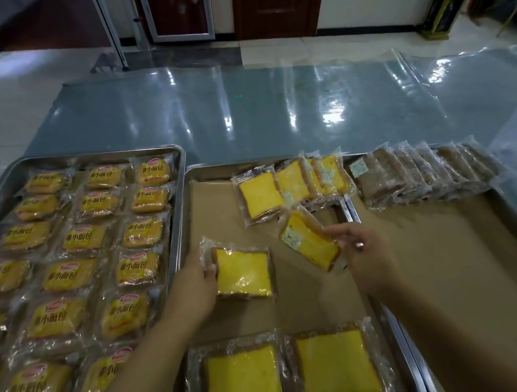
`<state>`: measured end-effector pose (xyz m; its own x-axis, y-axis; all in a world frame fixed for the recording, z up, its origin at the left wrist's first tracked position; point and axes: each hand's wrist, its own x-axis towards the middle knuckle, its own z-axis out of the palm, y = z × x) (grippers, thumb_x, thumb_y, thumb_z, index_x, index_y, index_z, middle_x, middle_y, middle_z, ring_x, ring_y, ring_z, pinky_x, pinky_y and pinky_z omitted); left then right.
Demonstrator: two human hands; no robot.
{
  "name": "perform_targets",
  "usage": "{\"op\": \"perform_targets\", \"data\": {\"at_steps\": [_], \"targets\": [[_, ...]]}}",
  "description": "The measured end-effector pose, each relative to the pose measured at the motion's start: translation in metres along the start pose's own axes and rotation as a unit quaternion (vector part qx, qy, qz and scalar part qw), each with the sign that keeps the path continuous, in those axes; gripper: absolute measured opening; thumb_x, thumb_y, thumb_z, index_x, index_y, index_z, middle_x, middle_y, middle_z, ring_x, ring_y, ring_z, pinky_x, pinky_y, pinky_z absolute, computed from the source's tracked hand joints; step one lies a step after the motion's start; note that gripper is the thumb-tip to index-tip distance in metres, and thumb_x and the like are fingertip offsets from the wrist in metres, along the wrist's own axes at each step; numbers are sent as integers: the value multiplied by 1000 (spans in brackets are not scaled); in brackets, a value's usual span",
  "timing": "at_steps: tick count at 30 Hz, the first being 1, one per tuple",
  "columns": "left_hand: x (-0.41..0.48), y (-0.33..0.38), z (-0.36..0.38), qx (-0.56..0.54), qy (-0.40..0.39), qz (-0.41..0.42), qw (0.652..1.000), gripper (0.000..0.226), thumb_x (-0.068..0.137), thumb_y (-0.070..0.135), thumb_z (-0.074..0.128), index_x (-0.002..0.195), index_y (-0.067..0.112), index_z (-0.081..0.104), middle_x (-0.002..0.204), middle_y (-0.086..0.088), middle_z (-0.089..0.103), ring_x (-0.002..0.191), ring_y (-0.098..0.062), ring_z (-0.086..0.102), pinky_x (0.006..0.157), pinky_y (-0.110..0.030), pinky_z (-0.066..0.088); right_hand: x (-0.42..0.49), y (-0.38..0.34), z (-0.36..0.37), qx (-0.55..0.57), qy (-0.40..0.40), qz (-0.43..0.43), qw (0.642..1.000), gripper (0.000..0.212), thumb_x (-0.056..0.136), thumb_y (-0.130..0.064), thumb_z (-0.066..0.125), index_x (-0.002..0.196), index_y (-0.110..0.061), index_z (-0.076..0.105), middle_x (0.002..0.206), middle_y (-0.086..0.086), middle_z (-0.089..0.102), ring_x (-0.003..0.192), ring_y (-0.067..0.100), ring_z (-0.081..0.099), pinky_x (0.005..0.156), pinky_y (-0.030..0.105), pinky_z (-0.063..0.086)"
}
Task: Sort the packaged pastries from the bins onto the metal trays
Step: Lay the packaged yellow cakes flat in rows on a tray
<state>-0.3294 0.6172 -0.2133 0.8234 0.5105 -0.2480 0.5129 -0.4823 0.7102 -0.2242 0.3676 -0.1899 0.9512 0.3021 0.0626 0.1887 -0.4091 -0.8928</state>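
clear plastic sheet (269, 100) is spread over the tiled floor beyond the work area, glossy with reflections. three metal trays sit side by side in front of it.

left tray (93, 153): filled with rows of printed bun packets (69, 244), orange-yellow, flat, label up, touching or nearly so.
middle tray (186, 213): lined with brown paper, partly filled.
right tray (457, 233): also paper-lined; its left rim lies against the middle tray's right rim.

far edge of right tray: row of brown pastry packets (421, 174), leaning on one another like shingles.
far edge of middle tray: row of yellow cake packets (292, 184), overlapping, the rightmost ones standing on edge.
near edge of middle tray: two more yellow cake slices lie flat side by side, near-left packet (242, 386) and near-right packet (338, 368), just apart.

left hand (193, 286): reaches in over the middle tray's left rim. its fingers are curled round the left edge of the left-held packet (242, 273), a yellow cake slice lying flat on or just above the paper; cannot tell which.
right hand (370, 256): thumb and fingers pinch the right end of the right-held packet (307, 242), also yellow cake. it is tilted and appears lifted off the paper, between the far row and the left-held packet. fingertips are blurred.
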Motion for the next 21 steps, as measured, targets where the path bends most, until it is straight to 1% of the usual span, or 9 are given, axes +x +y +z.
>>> {"op": "perform_targets", "data": {"at_steps": [3, 5, 7, 9, 10, 12, 15, 18, 21], "targets": [[-8, -2, 0, 67, 25, 28, 997, 32, 93, 19, 49, 124, 14, 46, 111, -11, 57, 101, -29, 55, 79, -37, 46, -6, 4, -6, -107, 7, -166, 980, 31, 79, 14, 49, 83, -3, 74, 87, 11, 70, 81, 23, 66, 76, 26, 51], [-12, -3, 2, 131, 49, 52, 989, 38, 90, 18, 53, 127, 13, 45, 123, -13, 47, 111, -32, 46, 88, -41, 43, -11, 10, -12, -182, -50, -227, 955, 30, 68, 13, 47, 70, 0, 74, 80, 14, 71, 79, 30, 67, 75, 34, 53], [-14, -3, 5, 190, 64, 102, 974, 44, 89, 19, 55, 131, 15, 45, 135, -11, 40, 122, -31, 34, 101, -40, 32, -14, 13, -17, -238, -146, -182, 943, 32, 65, 6, 45, 71, -6, 74, 82, 9, 71, 81, 29, 66, 77, 33, 53], [-16, -2, 12, 210, 31, 163, 963, 47, 90, 21, 54, 136, 18, 44, 143, -6, 35, 129, -29, 26, 109, -38, 22, -17, 14, -19, -312, -234, -85, 917, 31, 73, -3, 50, 88, -14, 74, 96, 3, 68, 94, 22, 62, 81, 30, 52], [-17, -2, 16, 217, 2, 186, 958, 47, 91, 22, 53, 137, 21, 43, 147, -4, 32, 132, -28, 23, 111, -38, 20, -19, 14, -17, -335, -254, -44, 906, 30, 76, -6, 55, 98, -17, 72, 104, 1, 65, 101, 20, 59, 84, 30, 51], [-19, -5, 25, 248, -61, 212, 943, 44, 94, 29, 48, 137, 28, 43, 151, 2, 27, 137, -25, 16, 113, -40, 17, -22, 12, -10, -362, -242, -16, 900, 35, 83, -15, 58, 118, -19, 63, 121, 1, 57, 115, 19, 49, 92, 31, 45], [-25, -11, 34, 278, -118, 210, 930, 40, 96, 34, 42, 137, 33, 42, 155, 6, 19, 140, -23, 10, 114, -43, 18, -28, 6, 3, -392, -240, -30, 887, 50, 93, -27, 52, 141, -23, 40, 147, 2, 36, 136, 22, 27, 106, 35, 32], [-31, -14, 33, 275, -103, 207, 933, 39, 97, 33, 39, 136, 34, 44, 154, 7, 20, 140, -21, 10, 113, -40, 20, -36, 6, 12, -418, -293, -17, 860, 51, 99, -36, 40, 147, -30, 26, 157, -1, 12, 144, 24, 4, 114, 42, 20], [-39, -16, 28, 254, -84, 217, 939, 36, 97, 32, 40, 132, 33, 50, 151, 8, 27, 138, -18, 16, 112, -33, 19, -44, 12, 12, -454, -305, -35, 836, 45, 99, -37, 36, 144, -32, 31, 157, -3, 10, 144, 24, 3, 114, 44, 19]]}}
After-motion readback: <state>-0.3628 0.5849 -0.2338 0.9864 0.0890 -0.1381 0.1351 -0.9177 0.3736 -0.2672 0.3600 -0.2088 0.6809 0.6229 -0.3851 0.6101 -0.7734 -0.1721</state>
